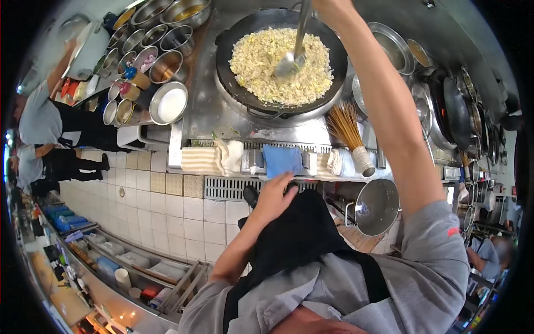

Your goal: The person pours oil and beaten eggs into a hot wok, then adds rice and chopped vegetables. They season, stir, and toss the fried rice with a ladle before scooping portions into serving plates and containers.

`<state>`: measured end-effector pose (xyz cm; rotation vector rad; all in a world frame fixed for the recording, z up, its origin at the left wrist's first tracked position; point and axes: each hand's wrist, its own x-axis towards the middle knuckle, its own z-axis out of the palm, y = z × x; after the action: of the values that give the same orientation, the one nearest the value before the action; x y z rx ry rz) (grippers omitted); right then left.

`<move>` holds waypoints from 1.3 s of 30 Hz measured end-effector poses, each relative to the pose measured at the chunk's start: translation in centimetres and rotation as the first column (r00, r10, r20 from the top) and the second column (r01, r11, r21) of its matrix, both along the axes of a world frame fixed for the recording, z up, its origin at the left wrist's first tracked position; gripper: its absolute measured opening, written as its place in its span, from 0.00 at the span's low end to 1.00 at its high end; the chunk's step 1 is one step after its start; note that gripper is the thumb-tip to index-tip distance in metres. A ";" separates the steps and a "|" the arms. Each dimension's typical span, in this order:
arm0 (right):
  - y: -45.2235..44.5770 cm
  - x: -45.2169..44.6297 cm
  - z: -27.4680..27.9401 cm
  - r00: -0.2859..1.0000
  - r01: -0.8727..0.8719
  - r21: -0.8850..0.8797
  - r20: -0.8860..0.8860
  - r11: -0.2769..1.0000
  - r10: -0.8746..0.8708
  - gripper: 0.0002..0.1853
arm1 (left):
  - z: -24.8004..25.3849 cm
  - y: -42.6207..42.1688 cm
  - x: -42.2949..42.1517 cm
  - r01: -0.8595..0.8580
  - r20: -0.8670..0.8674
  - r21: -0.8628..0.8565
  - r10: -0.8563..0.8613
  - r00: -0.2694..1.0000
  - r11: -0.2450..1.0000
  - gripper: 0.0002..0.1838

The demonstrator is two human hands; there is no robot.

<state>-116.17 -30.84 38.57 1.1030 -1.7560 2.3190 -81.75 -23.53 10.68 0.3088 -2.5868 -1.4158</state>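
A large black wok (225,72) sits on the stove, holding fried rice (261,50) with yellow bits of egg. Into the rice dips a metal ladle (289,65), its bowl resting among the grains and its handle rising to the top edge of the view. There my right hand (329,6), partly cut off by the frame, grips the handle. My left hand (273,196) is low in front of the stove, thumb apart from the fingers, holding nothing. Its fingertips are at the lower edge of a folded blue cloth (282,160); whether they touch it I cannot tell.
A bamboo brush (350,133) lies right of the wok. Striped towels (200,160) line the stove's front edge. A bowl of white contents (169,106) and several ingredient bowls stand left. A deep pot (378,209) is at lower right. Another person (41,114) works at far left.
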 end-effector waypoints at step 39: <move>-7.0 1.3 -0.7 0.991 0.108 0.064 0.077 0.992 -0.113 0.13 | 0.2 -14.7 -12.4 -0.068 -0.232 -0.415 -0.033 0.972 0.907 0.11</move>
<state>-114.85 -37.80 37.86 0.9062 -1.8737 2.2904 -94.20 -38.20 10.84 0.0927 -2.5902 -0.7918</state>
